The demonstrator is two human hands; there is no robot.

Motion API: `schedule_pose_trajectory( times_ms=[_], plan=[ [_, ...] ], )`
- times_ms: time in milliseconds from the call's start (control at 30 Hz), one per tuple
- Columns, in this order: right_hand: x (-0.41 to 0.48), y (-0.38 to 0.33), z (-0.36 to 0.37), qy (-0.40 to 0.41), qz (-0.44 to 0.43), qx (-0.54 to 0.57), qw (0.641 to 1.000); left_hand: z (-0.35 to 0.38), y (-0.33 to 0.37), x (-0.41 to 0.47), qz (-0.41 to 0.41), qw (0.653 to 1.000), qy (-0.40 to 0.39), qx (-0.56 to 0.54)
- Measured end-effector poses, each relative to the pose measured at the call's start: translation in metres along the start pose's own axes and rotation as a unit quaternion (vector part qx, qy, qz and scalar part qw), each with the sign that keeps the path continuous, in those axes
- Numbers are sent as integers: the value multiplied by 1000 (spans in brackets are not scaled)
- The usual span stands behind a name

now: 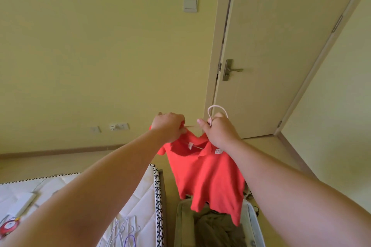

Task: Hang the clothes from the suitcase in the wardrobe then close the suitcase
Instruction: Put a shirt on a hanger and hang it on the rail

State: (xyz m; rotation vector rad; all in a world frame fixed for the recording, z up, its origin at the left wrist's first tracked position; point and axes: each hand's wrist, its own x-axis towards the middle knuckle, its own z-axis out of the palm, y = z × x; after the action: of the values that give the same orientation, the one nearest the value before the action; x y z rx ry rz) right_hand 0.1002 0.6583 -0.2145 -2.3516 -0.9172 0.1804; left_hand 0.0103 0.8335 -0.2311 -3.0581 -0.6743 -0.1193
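1. Pale yellow-green wall [100,56], with a light switch [190,3] high up and sockets [119,126] low down near the skirting.
2. Closed door [281,46], right of the wall, fitted with a metal lever handle [230,70].
3. Bed [140,192], lower left: white quilted mattress, black-and-white patterned trim along its right edge.
4. Red polo shirt [208,176], held up in the air beyond the bed's far right corner. Collar open, hem dangling just above the suitcase contents.
5. Suitcase [252,224], open on the floor, just beside the bed's right edge. Olive clothing [218,228] bundled inside.
6. Left hand [168,126], fingers curled tight round the shirt's shoulder; grip on the hanger's arm end not clear.
7. Right hand [218,130], fingers closed round the hanger's neck just below the hook, with the collar bunched under the palm.
8. Hanger [217,106], pale and thin: hook looping above the right hand, one arm stretched between the two hands, a short length of bar visible inside the collar opening.
9. Spare hangers [124,230], white and lilac, lying flat on the mattress near the bed's right edge.
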Motion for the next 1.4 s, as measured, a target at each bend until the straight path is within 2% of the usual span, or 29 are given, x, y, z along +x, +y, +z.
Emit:
schedule_pose_trajectory(
  times_ms=[167,300,400,600,733,900,1000,1100,1167,1233,1333,1400],
  plan=[
    [-1,22,-11,4,-50,-162,986,0,-7,8,-55,996,7,-64],
    [-5,46,-25,-17,96,-231,968,-10,-21,12,-98,987,25,-122],
    [-2,52,-27,-30,145,-206,967,-14,-21,13,-116,983,30,-142],
    [3,30,-22,-20,141,-138,980,-15,10,16,-94,989,18,-110],
    [0,31,-25,-32,128,-106,986,-11,14,19,-96,985,13,-145],
    [-5,36,-35,-28,96,-125,987,-7,22,22,-28,986,-56,-153],
    [-9,37,-41,20,99,-123,987,-9,30,27,-23,985,-20,-170],
    [-17,35,-45,4,163,-169,972,-18,42,27,12,994,5,-113],
    [-26,34,-51,12,188,-229,955,-23,52,18,36,995,52,-77],
    [-33,34,-58,48,151,-262,952,-27,59,10,49,990,124,-52],
    [-44,32,-67,-6,96,-232,968,-37,66,-1,76,988,116,-69],
    [-52,27,-75,20,62,-206,976,-46,69,-11,56,983,144,-100]
  ],
)
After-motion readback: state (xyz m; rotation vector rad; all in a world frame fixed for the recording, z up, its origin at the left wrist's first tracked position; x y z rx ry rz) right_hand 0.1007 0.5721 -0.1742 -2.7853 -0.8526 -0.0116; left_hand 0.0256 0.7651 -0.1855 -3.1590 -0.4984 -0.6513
